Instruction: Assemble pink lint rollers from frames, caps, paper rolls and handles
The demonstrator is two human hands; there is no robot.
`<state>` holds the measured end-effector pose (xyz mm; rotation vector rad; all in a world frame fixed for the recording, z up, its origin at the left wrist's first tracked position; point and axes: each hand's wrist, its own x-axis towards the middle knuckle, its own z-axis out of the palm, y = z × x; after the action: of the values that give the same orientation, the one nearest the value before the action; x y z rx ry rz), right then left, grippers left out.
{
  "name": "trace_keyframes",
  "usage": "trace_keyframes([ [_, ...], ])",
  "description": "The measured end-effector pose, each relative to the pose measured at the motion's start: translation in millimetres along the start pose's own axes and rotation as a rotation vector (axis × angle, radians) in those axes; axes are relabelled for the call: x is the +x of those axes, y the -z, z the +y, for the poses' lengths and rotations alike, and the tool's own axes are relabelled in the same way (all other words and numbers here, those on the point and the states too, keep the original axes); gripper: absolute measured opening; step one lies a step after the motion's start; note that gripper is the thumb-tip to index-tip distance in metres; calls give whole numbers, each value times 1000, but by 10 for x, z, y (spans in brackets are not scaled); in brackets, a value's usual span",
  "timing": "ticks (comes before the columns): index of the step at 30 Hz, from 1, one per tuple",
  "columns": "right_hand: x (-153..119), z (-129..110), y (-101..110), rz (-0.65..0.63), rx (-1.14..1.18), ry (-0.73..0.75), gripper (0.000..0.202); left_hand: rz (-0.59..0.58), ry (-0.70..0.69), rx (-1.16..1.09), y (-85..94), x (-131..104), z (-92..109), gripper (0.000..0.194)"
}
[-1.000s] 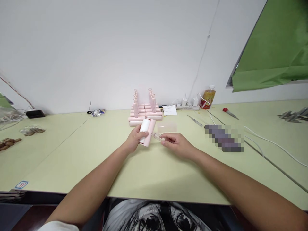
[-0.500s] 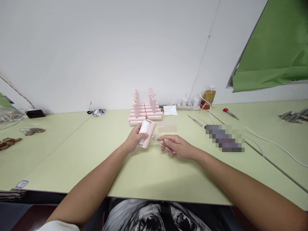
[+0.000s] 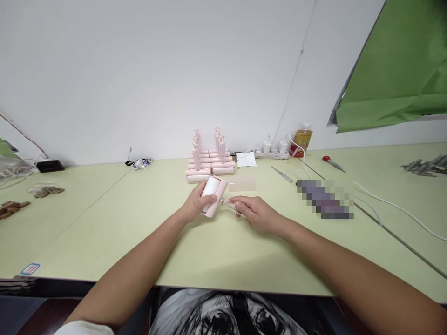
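My left hand is closed round a pink lint roller head with a white roll, its thumb across the roll. My right hand grips a clear handle, whose narrow end meets the pink side of the head. Whether the two are joined I cannot tell. Behind my hands, several pink lint rollers stand in two rows with their handles upright. A translucent pale pink cover lies on the table just beyond my right hand.
Right of the rollers are a white paper, a power strip and a drink bottle. A thin screwdriver-like tool, a red-ended tool, a pixelated object and white cables lie to the right. Wooden pieces lie far left.
The narrow end of the clear handle has come up against the lint roller head. My right hand has moved slightly left; my left hand keeps its hold.
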<state>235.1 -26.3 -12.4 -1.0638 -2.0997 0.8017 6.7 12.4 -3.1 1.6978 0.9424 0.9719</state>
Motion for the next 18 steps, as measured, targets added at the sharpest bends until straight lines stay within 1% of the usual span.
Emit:
trace_keyframes([
  [4,-4,20,-25,-13,1,-4,45,-7,-14,43,-8,-22,45,43],
  [9,-8,33,-53,-16,-15,-32,44,-54,-5,84,-35,-48,84,38],
  [15,-8,5,-62,-30,9,-58,45,-21,-7,136,-133,-54,42,40],
  [18,-14,-15,-63,-80,37,-53,40,-67,-2,139,-167,-63,36,39],
])
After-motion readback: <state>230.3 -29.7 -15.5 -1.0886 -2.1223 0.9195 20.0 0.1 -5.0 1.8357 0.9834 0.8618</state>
